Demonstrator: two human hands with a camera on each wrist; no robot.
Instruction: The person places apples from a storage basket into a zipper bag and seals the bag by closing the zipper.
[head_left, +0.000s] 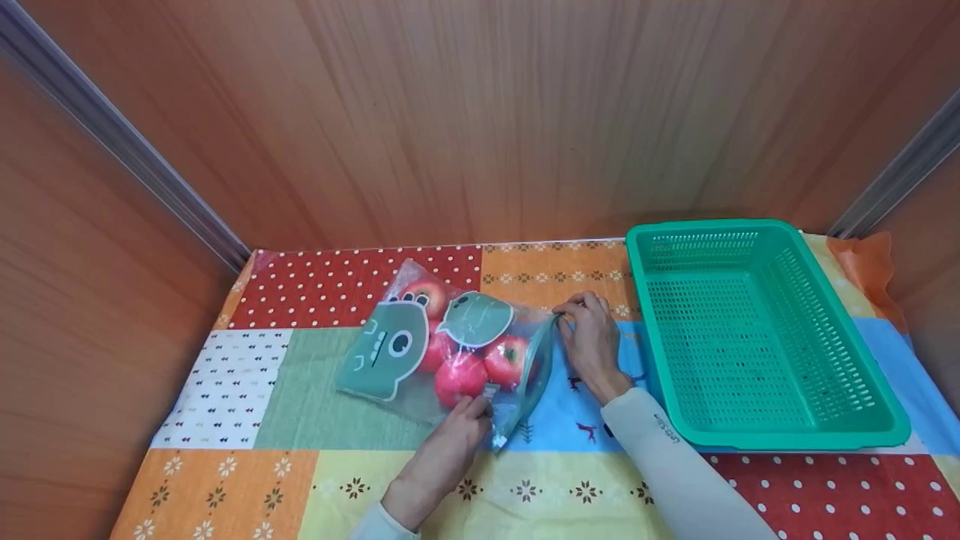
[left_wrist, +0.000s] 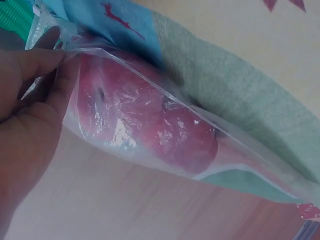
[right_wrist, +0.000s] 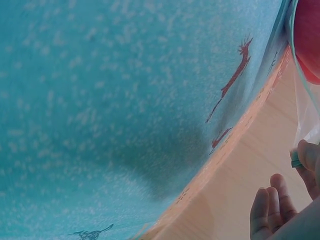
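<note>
Pinching zip bag (head_left: 450, 352) of apples: left hand (head_left: 450, 442) fingers near corner | right hand (head_left: 592, 341) fingers far corner

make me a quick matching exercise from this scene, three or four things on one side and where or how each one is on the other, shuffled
Things:
1. apples
2. basket
3. left hand
4. right hand

Places or states:
A. at the bag's far corner, pinching its edge
B. inside the clear bag
C. green, on the right side of the cloth
D. at the bag's near corner, gripping it

Pairs: 1-B, 2-C, 3-D, 4-A
</note>
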